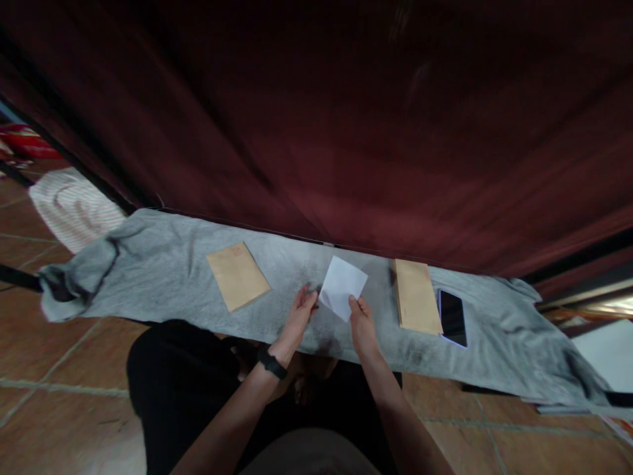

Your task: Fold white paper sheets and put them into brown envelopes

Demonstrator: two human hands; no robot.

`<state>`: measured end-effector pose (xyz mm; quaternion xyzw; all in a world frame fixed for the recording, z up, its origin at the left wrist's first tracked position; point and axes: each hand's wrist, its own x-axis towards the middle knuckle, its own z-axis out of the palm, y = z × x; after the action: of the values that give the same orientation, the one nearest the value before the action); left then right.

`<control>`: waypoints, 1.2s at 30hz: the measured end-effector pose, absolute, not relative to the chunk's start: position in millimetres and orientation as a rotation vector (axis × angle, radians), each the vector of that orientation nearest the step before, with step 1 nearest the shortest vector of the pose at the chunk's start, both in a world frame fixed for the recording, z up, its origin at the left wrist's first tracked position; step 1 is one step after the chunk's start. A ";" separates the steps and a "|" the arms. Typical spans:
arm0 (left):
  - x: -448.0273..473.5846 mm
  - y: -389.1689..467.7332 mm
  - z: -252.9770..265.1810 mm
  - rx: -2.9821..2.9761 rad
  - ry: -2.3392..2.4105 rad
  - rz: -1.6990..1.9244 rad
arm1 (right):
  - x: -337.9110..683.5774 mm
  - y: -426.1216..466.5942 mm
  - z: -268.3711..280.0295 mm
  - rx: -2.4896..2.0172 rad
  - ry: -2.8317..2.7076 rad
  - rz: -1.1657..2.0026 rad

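A white sheet of paper (343,285), apparently folded, is tilted above the grey cloth in front of me. My right hand (362,318) pinches its lower right edge, thumb on top. At its left corner is my left hand (302,306), fingers apart and curved; whether the fingertips touch the paper I cannot tell. A dark band circles my left wrist. One brown envelope (239,276) lies flat on the cloth to the left. On the right rests a stack of brown envelopes (418,297).
A phone (452,318) lies right of the envelope stack. The grey cloth (163,264) covers a long narrow surface with a dark red curtain (316,145) hanging behind it. Striped fabric (76,204) is at far left. Tiled floor (59,356) shows below.
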<state>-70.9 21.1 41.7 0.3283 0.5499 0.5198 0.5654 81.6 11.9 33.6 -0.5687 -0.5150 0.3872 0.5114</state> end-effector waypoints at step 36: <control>-75.0 40.1 37.2 2.577 1.620 0.274 | 124.9 -11.7 -2.0 -1.439 -0.549 1.290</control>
<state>-75.0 40.1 37.2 0.8423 0.5297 0.0897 0.0428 124.9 -11.7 -2.0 -0.6043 -0.2305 0.5421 0.5366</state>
